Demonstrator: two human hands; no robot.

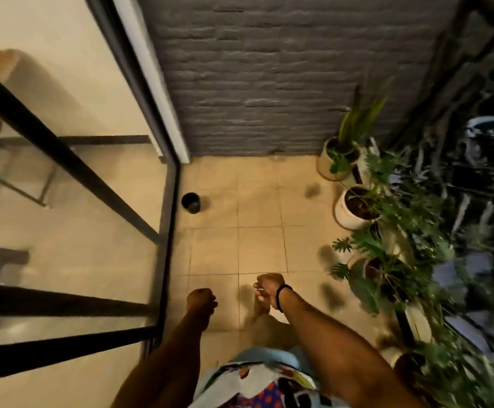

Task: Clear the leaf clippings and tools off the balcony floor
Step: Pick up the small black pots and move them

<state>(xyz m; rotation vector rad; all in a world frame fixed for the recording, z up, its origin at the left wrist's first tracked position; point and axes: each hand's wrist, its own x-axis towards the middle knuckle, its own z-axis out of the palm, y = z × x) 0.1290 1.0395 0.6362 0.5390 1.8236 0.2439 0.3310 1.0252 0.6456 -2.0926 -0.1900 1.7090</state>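
Note:
The view is blurred by motion. My left hand [201, 300] hangs over the tiled balcony floor [257, 248] as a curled fist with nothing visible in it. My right hand [267, 287], with a black band on the wrist, is curled too. A thin pale streak shows at its fingers, and I cannot tell whether that is a held thing. Dark blurry patches, possibly leaf clippings [313, 189], lie on the tiles near the pots, with more leaf clippings [332, 297] to the right of my right hand. No tool is recognisable.
A small black pot [191, 203] stands by the glass door frame [170, 231] on the left. White pots with plants [354, 207] line the right side along the railing. A grey brick wall [254, 83] closes the far end.

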